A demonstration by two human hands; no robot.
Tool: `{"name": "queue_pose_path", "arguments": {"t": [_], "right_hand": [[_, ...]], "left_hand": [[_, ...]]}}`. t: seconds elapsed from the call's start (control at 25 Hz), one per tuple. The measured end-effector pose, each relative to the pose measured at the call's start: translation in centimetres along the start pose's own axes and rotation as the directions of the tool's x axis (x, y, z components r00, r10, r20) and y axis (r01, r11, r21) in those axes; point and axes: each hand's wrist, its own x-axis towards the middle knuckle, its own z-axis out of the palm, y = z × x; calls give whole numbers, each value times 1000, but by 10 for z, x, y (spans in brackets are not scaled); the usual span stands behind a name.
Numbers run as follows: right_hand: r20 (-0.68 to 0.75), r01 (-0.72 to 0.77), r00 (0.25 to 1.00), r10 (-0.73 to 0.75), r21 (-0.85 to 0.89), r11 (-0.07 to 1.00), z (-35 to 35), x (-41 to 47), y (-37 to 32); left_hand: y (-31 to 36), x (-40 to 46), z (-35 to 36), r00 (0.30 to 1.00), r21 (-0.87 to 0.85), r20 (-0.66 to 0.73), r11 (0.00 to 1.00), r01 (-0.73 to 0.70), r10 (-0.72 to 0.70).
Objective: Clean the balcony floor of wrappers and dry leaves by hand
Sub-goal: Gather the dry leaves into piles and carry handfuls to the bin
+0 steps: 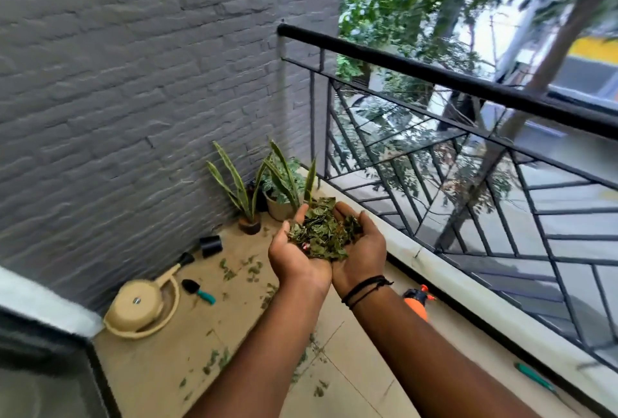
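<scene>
I hold a heap of dry leaves (321, 233) in my 2 hands, which are pressed side by side at the heels to make 1 bowl. My left hand (296, 255) cups the near-left part of the heap with its fingers curled up around it, and my right hand (359, 247) cups the other part the same way. A small red and white scrap (306, 246), perhaps a wrapper, shows among the leaves near my left palm. A black cord bracelet (364, 288) circles my right wrist.

The heap hangs above the balcony floor (160, 364), just inside the black railing (468, 83). More loose leaves (227, 270) lie scattered on the floor below and to the left of the heap, and others lie nearer me beside my left forearm. Beyond the heap, in the corner where the grey brick wall (133, 83) meets the railing, stand 2 potted plants: a small dark pot (249, 225) and a pale pot (279, 208). Left of the heap on the floor are a black cup on its side (211, 245), a small trowel with a teal handle (199, 291) and a beige watering can (143, 304). An orange spray bottle (416, 304) lies under my right forearm, and a teal-handled tool (535, 379) lies along the base of the railing.
</scene>
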Motion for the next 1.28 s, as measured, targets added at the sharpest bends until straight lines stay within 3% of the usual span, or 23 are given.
{"name": "queue_pose_path", "arguments": {"t": [0.16, 0.32, 0.52, 0.68, 0.84, 1.04, 1.16, 1.28], "right_hand": [[-100, 161, 984, -149, 121, 980, -15, 1, -54], [-220, 374, 918, -331, 200, 906, -59, -27, -133], [-378, 660, 738, -560, 227, 716, -160, -106, -252], [-520, 819, 564, -641, 254, 514, -257, -183, -328], [-644, 935, 353, -679, 269, 231, -344, -272, -375], [-827, 990, 87, -555, 132, -40, -430, -348, -393], [-888, 987, -40, -457, 37, -159, -484, -385, -414], [-912, 968, -135, -388, -38, -248, -535, -419, -447]], "left_hand": [[-48, 1, 28, 978, 110, 91, 978, 175, -185], [-133, -31, 52, 902, 238, 159, 902, 360, -402], [-280, -132, 61, 716, 478, 174, 694, 538, -676], [-381, -238, 47, 504, 646, 137, 462, 607, -853], [-467, -337, 11, 295, 772, 6, 192, 606, -955], [-539, -426, -42, 135, 881, -183, -101, 463, -974], [-593, -470, -70, 52, 897, -298, -261, 358, -953], [-649, -514, -89, -66, 878, -354, -356, 318, -933]]}}
